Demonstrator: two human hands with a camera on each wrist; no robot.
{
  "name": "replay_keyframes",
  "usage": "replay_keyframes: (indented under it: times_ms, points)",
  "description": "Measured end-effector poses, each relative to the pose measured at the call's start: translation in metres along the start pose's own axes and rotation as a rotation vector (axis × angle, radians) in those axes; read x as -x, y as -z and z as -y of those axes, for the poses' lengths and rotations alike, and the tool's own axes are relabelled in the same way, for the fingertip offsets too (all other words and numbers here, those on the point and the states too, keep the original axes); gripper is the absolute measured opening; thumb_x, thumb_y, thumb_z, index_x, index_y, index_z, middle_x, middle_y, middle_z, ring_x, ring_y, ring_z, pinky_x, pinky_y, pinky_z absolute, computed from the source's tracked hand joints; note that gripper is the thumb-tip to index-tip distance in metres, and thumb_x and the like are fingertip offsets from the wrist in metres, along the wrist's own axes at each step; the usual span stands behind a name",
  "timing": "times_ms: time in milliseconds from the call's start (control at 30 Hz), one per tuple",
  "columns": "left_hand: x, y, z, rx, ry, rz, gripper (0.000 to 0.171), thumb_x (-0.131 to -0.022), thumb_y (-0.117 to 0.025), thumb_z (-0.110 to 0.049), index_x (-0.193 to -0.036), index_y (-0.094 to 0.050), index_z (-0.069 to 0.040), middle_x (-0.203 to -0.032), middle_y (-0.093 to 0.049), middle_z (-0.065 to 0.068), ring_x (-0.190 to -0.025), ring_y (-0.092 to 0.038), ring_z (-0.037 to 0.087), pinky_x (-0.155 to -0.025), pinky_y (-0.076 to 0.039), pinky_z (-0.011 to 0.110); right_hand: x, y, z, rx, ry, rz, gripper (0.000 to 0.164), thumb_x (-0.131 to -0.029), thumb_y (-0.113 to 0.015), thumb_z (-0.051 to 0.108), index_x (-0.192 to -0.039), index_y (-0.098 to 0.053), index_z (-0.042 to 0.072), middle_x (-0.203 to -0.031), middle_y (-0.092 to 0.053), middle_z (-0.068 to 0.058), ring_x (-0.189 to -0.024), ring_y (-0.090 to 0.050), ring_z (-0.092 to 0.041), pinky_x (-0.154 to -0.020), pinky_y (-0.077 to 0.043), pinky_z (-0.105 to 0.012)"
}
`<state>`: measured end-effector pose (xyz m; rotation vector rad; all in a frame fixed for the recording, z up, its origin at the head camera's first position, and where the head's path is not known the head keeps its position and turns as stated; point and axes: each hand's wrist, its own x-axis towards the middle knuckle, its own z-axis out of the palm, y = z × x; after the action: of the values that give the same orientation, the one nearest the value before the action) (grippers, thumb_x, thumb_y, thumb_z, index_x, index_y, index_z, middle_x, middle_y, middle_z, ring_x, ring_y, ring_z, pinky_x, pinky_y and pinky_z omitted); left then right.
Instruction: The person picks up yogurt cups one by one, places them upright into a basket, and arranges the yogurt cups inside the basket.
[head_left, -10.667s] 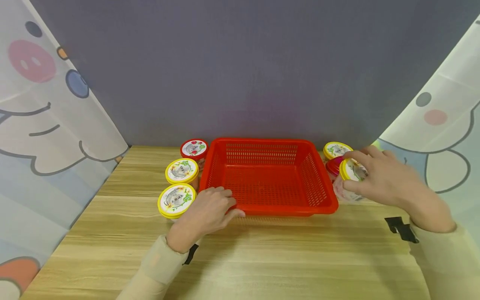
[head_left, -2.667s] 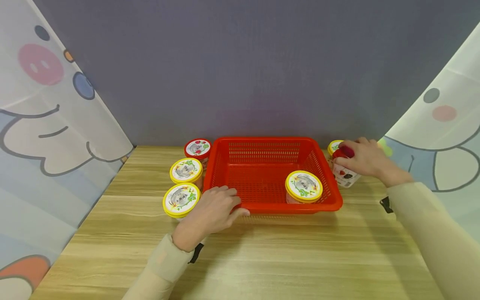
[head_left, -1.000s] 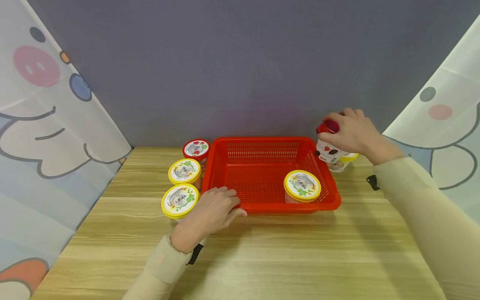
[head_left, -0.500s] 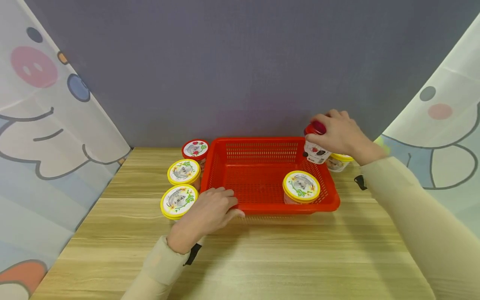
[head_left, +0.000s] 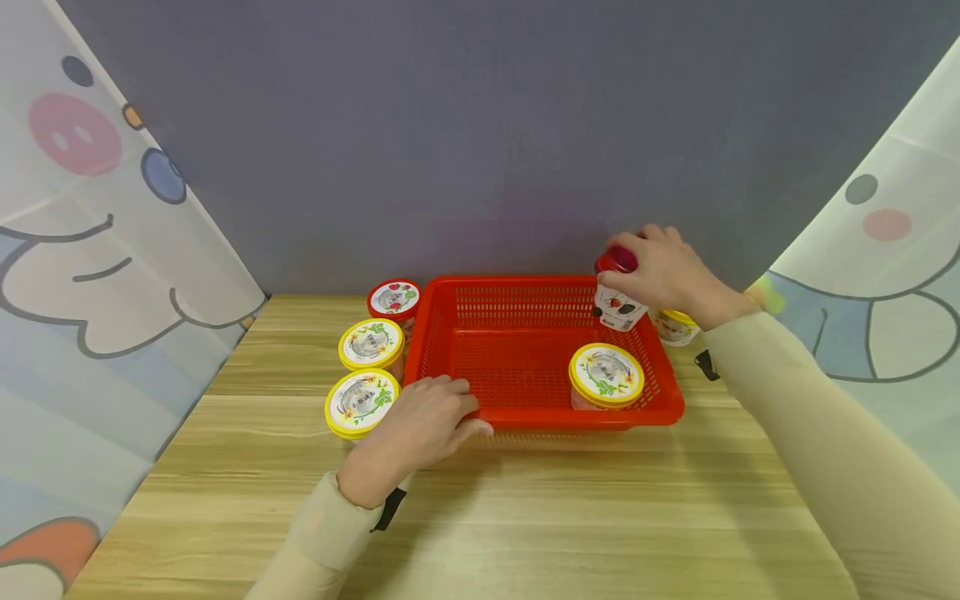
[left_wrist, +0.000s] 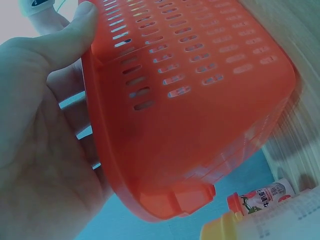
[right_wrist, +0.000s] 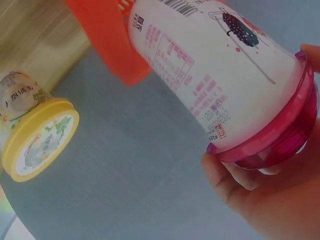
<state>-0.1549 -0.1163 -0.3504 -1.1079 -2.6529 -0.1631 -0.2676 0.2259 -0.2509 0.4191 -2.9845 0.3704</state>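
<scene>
My left hand (head_left: 420,425) grips the near left rim of a red plastic basket (head_left: 517,414); in the left wrist view the thumb (left_wrist: 77,25) lies on one side of the rim and the fingers on the other. My right hand (head_left: 667,271) holds a white cup (head_left: 618,308) with berry prints by its magenta lid (right_wrist: 280,135). This cup is tilted over the basket's back right corner. Inside the basket, at the front right, stands a tub with a yellow-rimmed lid (head_left: 606,375).
Left of the basket stand two yellow-lidded tubs, a nearer tub (head_left: 363,402) and a middle tub (head_left: 371,343), and a red-lidded tub (head_left: 393,298). Another yellow-lidded tub (head_left: 675,327) stands right of the basket. A grey panel (head_left: 480,142) rises behind the wooden table (head_left: 525,517).
The yellow-lidded tub my right hand touched earlier now stands in the basket. The right hand has lifted the magenta-lidded cup and carried it left over the basket. My left hand stays on the rim.
</scene>
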Motion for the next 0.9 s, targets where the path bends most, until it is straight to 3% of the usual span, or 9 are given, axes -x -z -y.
replay_keyframes:
  times_ms: [200,433,767,900]
  points:
    - [0.000,0.000,-0.001,-0.002,0.007,0.012,0.038,-0.092,-0.070,-0.049,-0.069,-0.062,-0.020,-0.070,-0.044,-0.007,-0.065,-0.048,0.015,-0.064,-0.045,0.030,-0.001,-0.009,-0.001,-0.008,0.004,0.013,0.058,-0.095,-0.060,0.046,-0.140,-0.055,0.011,-0.135,-0.044,-0.028,-0.113,-0.038,-0.046,-0.079,-0.046,-0.060]
    - [0.000,0.000,-0.002,-0.002,0.012,0.006,0.039,-0.091,-0.070,-0.049,-0.068,-0.061,-0.020,-0.069,-0.044,-0.007,-0.065,-0.049,0.015,-0.064,-0.045,0.030,-0.003,-0.022,-0.002,-0.027,0.010,0.031,0.057,-0.094,-0.061,0.046,-0.139,-0.056,0.011,-0.137,-0.044,-0.027,-0.117,-0.038,-0.047,-0.086,-0.042,-0.062]
    - [0.000,-0.001,-0.003,-0.013,0.007,-0.003,0.040,-0.091,-0.071,-0.049,-0.066,-0.059,-0.020,-0.069,-0.044,-0.007,-0.064,-0.049,0.014,-0.062,-0.044,0.029,-0.005,-0.041,-0.004,-0.050,0.044,0.065,0.056,-0.094,-0.064,0.043,-0.138,-0.056,0.009,-0.133,-0.047,-0.026,-0.110,-0.040,-0.044,-0.082,-0.047,-0.058]
    - [0.000,-0.001,-0.003,-0.010,0.010,0.000,0.040,-0.091,-0.071,-0.048,-0.066,-0.058,-0.020,-0.069,-0.043,-0.007,-0.064,-0.049,0.014,-0.062,-0.043,0.029,-0.005,-0.047,-0.003,-0.056,0.068,0.093,0.056,-0.095,-0.065,0.043,-0.138,-0.057,0.008,-0.133,-0.047,-0.026,-0.111,-0.040,-0.045,-0.087,-0.046,-0.060]
